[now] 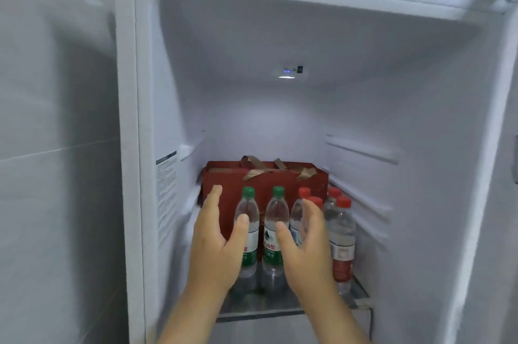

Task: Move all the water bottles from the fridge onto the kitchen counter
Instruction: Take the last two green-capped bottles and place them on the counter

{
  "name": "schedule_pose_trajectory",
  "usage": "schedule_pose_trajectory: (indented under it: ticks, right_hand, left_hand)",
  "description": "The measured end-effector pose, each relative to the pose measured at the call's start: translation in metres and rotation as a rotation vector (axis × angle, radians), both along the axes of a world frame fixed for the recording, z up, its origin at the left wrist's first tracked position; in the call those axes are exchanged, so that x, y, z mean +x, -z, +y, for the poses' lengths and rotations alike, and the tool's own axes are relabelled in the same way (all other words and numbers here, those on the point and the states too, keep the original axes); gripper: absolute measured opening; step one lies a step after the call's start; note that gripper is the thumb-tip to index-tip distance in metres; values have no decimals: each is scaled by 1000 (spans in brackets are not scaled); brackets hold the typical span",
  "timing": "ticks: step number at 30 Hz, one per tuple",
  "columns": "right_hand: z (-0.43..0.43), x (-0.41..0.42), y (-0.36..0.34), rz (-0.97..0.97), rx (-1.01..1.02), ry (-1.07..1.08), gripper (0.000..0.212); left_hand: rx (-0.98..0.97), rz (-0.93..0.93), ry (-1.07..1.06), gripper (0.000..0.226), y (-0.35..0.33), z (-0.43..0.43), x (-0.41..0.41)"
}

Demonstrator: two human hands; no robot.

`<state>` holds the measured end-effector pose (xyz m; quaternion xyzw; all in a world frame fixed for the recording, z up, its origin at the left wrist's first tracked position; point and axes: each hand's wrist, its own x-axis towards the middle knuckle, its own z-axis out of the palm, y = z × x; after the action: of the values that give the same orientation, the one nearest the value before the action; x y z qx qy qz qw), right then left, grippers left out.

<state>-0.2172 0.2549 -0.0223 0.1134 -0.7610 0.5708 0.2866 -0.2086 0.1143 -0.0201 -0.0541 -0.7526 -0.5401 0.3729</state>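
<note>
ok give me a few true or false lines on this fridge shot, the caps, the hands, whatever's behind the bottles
1. Two green-capped bottles stand on the shelf. True.
2. The left hand grips a bottle. False: its fingers are straight, not curled round any bottle.
3. A red box with a gold ribbon sits behind the bottles. True.
4. The red-capped bottles stand left of the green-capped ones. False: they stand to the right.
5. The right hand is open. True.

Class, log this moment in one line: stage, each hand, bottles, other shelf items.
stage: pre-grasp | left hand: open | right hand: open | green-capped bottles: upright | red-capped bottles: upright | red box: behind bottles
</note>
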Motion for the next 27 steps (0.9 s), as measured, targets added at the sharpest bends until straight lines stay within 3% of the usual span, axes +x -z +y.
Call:
schedule_pose_trajectory:
  ticks: [5, 10, 16, 19, 23, 27]
  right_hand:
    - [-30, -81, 4, -160, -32, 84, 73]
    - [-33, -140, 15, -239, 1, 167, 71]
    - [-38, -165, 25, -213, 110, 229, 61]
    - [-35, -170, 29, -184, 127, 233, 56]
    - [-34, -169, 35, -221, 86, 161, 63]
    - [-35, -162, 42, -204, 28, 122, 58]
  left_hand:
    - [237, -117, 91, 56, 16, 4, -84]
    - [194, -296, 11, 69, 41, 15, -137]
    - [116, -357, -93, 56, 63, 16, -161]
    - [118, -349, -114, 36, 63, 17, -159]
    - [127, -318, -215, 67, 65, 6, -153]
    - [118, -285, -284, 70, 68, -8, -147]
